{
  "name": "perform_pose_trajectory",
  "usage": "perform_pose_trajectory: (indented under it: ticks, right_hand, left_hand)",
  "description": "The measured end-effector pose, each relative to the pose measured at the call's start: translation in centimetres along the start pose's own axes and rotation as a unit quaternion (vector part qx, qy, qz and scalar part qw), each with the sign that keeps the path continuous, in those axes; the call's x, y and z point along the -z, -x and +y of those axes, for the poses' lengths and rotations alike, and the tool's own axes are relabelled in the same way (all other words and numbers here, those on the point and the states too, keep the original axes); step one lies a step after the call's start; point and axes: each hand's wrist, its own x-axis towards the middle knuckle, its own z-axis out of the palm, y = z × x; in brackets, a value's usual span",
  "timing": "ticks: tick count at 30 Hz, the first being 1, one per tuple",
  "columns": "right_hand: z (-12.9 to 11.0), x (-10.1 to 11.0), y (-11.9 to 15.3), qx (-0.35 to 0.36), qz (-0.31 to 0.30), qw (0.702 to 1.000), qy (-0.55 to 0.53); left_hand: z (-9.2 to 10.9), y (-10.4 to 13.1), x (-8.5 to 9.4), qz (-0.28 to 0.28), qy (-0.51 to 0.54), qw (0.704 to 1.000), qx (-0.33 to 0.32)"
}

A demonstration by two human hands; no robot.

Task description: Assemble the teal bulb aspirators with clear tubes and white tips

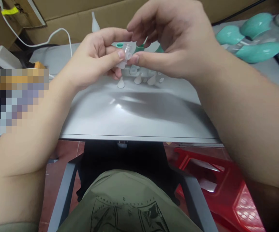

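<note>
My left hand (98, 53) pinches a small clear plastic fitting (127, 51) between thumb and fingers, above the table. Close on its right is my right hand (170, 38), with fingers curved and a gap between them and the thumb. Its thumb tip is at the fitting's right side; whether it presses on it I cannot tell. Behind the hands stand green-topped parts (140, 47), partly hidden. On the table below lie several small translucent cone-shaped tips (121, 83) and a few tiny clear pieces (161, 80).
Glossy turquoise shells (260, 51) lie at the back right. A white nozzle-shaped piece (95, 23) stands near the cardboard (76, 19) at the back. On the left are a white cable (57, 30) and a white adapter (5, 57). A red plastic stool (209, 187) stands below right.
</note>
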Motion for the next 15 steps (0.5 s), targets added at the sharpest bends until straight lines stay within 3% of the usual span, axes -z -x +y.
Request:
perform_pose_trajectory:
  ticks: [4,7,15]
  right_hand:
    - [0.0,0.0,0.2,0.043,-0.031,0.998,0.035]
    - [-0.2,-0.5,0.2,0.035,-0.031,0.998,0.043]
    - [-1.0,-0.6,0.3,0.01,0.021,0.992,0.127]
  left_hand:
    - [0.1,0.2,0.0,-0.017,0.014,1.0,0.021]
    - [0.4,0.4,-0.1,0.01,-0.011,0.999,0.044]
    - [1.4,0.3,-1.1,0.04,-0.059,0.996,0.06]
